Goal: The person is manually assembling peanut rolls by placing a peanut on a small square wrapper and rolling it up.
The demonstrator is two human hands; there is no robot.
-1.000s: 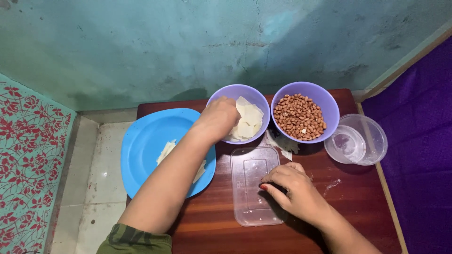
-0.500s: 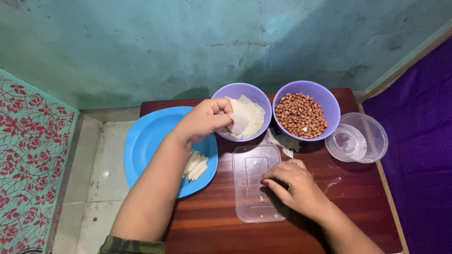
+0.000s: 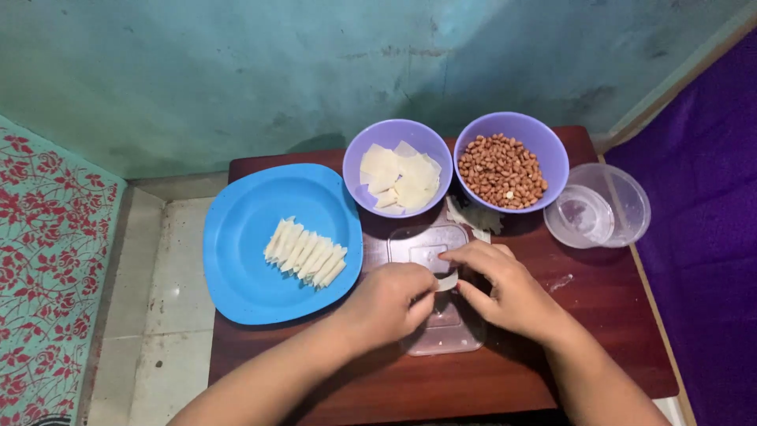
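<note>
Over the clear plastic lid (image 3: 432, 293) at the near middle of the surface (image 3: 599, 315), both hands meet — left hand (image 3: 392, 303) and right hand (image 3: 505, 292) pinch a small pale wrapper piece (image 3: 447, 282) between their fingertips, fingers curled close around it. The piece sits right between the two hands, equally near to each, and its long axis cannot be made out because the fingers cover most of it.

Just beyond the hands, away from the person, a purple bowl of pale square wrappers (image 3: 398, 177) stands straight ahead — the left hand is the nearer one to it. Beside it to the right, a purple bowl of peanuts (image 3: 510, 162), nearer the right hand. A few pale scraps (image 3: 471, 217) lie between the bowls and the lid.

Out to the left, a blue plate (image 3: 260, 284) carries a row of rolled wrappers (image 3: 306, 252), laid side by side, their long axes slanting away from the person. Far right, an empty clear round container (image 3: 599, 207) with no label visible.
</note>
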